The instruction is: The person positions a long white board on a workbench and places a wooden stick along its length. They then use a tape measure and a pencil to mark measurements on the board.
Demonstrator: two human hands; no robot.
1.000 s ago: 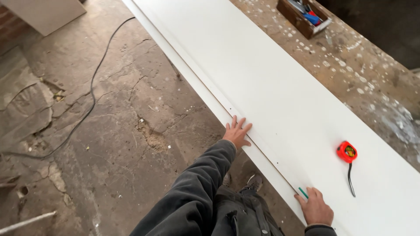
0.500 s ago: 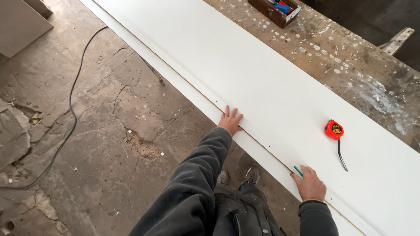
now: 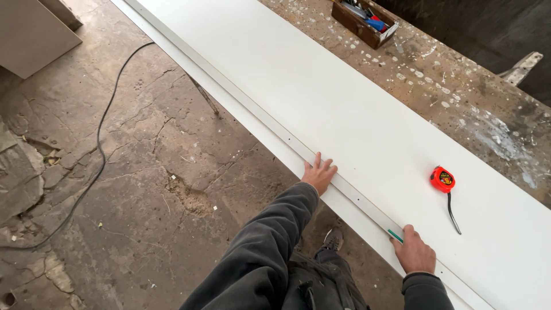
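Since before, left hand (image 3: pixel 319 174) stays flat, fingers spread, on white board (image 3: pixel 321 97); right hand (image 3: pixel 414 252) fingers grasp green pencil (image 3: pixel 394 235)

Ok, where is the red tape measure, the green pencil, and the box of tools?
Red tape measure (image 3: pixel 442 179), head view, on the middle of its case.
Green pencil (image 3: pixel 395 235), head view, on the bit sticking out of the right hand (image 3: pixel 414 254).
Box of tools (image 3: pixel 364 27), head view, on its front wall.

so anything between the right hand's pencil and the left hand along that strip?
Nothing visible. The narrow strip runs bare from the left hand to the green pencil in the right hand. The tape measure lies aside on the white board.
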